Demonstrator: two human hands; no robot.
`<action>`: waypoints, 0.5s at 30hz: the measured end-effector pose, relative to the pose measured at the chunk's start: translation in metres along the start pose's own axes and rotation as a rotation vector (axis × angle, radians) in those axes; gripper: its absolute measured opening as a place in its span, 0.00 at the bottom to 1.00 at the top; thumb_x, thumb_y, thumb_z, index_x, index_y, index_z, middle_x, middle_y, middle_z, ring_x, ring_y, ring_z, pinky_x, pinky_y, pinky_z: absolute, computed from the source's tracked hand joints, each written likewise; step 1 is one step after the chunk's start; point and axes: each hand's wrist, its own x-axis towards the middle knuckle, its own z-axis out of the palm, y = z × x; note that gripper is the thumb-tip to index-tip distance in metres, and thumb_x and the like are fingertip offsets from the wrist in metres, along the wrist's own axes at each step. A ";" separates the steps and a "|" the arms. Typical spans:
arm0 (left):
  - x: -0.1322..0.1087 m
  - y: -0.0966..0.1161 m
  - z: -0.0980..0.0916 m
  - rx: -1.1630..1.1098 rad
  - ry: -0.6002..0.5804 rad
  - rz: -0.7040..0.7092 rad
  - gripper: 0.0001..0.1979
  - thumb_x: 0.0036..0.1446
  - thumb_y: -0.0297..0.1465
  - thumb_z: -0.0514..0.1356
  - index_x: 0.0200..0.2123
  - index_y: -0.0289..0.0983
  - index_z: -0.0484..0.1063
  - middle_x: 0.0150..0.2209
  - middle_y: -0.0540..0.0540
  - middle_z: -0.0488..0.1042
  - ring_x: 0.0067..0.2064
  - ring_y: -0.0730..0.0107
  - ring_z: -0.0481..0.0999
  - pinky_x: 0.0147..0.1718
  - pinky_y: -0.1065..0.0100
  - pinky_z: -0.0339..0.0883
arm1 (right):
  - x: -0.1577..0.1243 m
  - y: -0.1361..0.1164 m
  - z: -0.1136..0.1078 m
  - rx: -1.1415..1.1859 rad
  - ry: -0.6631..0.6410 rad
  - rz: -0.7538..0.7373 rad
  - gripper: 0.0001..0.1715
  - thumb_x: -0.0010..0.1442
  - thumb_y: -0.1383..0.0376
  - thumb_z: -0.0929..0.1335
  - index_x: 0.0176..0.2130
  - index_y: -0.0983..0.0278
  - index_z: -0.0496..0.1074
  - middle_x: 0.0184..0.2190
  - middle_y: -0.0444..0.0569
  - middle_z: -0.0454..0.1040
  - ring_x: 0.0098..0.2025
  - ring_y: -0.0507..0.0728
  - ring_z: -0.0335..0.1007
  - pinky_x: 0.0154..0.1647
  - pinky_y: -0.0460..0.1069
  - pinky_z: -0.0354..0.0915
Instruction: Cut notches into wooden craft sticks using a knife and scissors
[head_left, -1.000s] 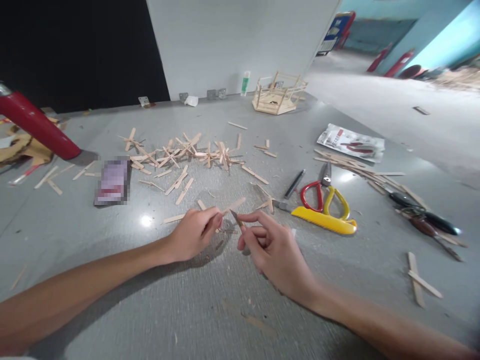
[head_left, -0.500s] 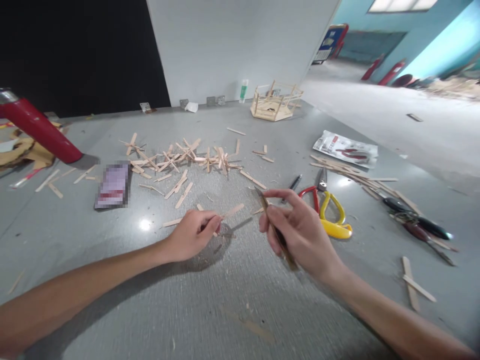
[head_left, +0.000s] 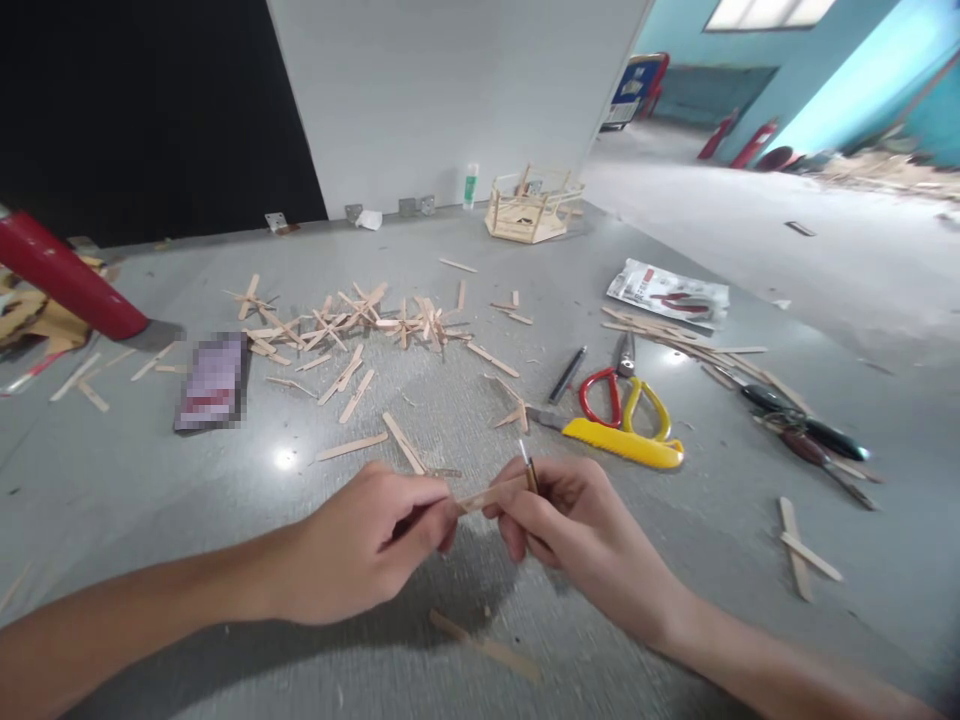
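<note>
My left hand [head_left: 375, 545] is closed, pinching one end of a thin wooden craft stick [head_left: 487, 495] a little above the table. From the other side my right hand [head_left: 581, 530] closes around a slim craft knife [head_left: 532, 474], its narrow tip pointing up and away. The fingers of that hand also meet the stick's right end, with the knife crossing it there. Most of the knife's handle is hidden by the right hand. Just beyond the hands lie a loose wooden stick [head_left: 403, 443] and a yellow utility knife [head_left: 622, 444].
Pliers [head_left: 600, 398] with red and yellow handles and a dark pen [head_left: 568, 374] lie at right. Many sticks [head_left: 367, 310] are scattered behind. A wooden frame model [head_left: 529, 220] stands at the back, a red bottle [head_left: 71, 275] at left, screwdriver-like tools [head_left: 806, 425] far right.
Both hands have come together nearer to me. My right hand has brought the craft knife against the stick, which my left hand still holds. The view has shifted slightly.
</note>
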 end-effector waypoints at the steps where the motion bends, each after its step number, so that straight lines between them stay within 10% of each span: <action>1: -0.001 0.001 0.000 -0.029 -0.014 -0.019 0.20 0.73 0.39 0.48 0.29 0.38 0.66 0.20 0.56 0.56 0.21 0.76 0.55 0.21 0.72 0.49 | -0.002 -0.001 0.000 0.020 -0.001 0.006 0.18 0.62 0.61 0.67 0.22 0.62 0.71 0.15 0.42 0.68 0.17 0.48 0.49 0.17 0.46 0.46; 15: -0.010 0.010 -0.001 -0.219 -0.003 0.015 0.23 0.72 0.45 0.49 0.32 0.36 0.70 0.21 0.56 0.56 0.22 0.76 0.55 0.20 0.72 0.49 | -0.009 -0.002 0.002 0.278 -0.053 0.100 0.23 0.63 0.47 0.70 0.28 0.63 0.70 0.15 0.37 0.63 0.16 0.46 0.44 0.16 0.45 0.42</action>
